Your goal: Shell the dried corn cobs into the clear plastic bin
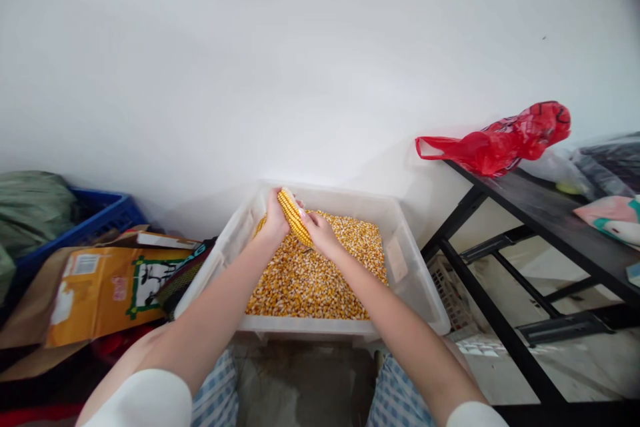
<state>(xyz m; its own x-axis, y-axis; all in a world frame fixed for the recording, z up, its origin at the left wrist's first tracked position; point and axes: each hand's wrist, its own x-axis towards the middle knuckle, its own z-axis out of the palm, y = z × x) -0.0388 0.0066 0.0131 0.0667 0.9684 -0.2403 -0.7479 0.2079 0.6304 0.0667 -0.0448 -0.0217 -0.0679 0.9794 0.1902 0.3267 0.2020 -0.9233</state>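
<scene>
A yellow corn cob point(295, 217) is held tilted between my two hands, over a translucent plastic bin point(423, 280). My left hand point(275, 217) wraps around the cob's left side. On the other side, the fingers of my right hand point(319, 232) close on the cob, with the thumb pressed against its kernels. Most of its kernel rows show; a pale strip lies along the upper right edge. Loose corn kernels point(315, 287) fill the bottom of the bin beneath both hands. Part of another cob point(261, 223) shows just left of my left hand.
A white wall point(300, 67) rises behind the bin. To the right stands a black table point(550, 213) with a red plastic bag point(500, 140) on its corner. At left are an orange cardboard box point(100, 287) and a blue crate point(107, 213) holding a green bag point(35, 207).
</scene>
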